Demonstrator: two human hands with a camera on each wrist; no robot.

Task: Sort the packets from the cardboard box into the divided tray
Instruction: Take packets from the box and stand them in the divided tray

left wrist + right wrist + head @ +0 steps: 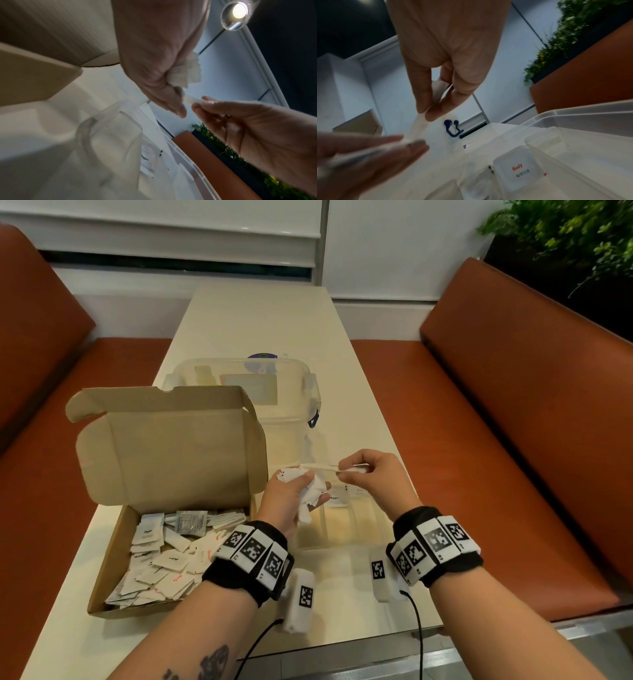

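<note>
My left hand [294, 494]: fingers curled round a bunch of white packets [310, 501]. My right hand [368, 474]: thumb and forefinger pinching one packet [322, 468] drawn from that bunch. Directly below the pinch: divided tray [346, 537]. Left of both grips: cardboard box [113, 546], open, holding loose packets.

Left hand [159, 65] gripping crumpled white paper packets [187, 73], right hand [248, 128] pinching one white packet [193, 99], above clear plastic divided tray [109, 135]

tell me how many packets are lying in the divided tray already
2 that show: a Pepper packet in one compartment and a Salt packet in the next one to its right. The hands hide part of the tray, so more may sit beneath.
</note>
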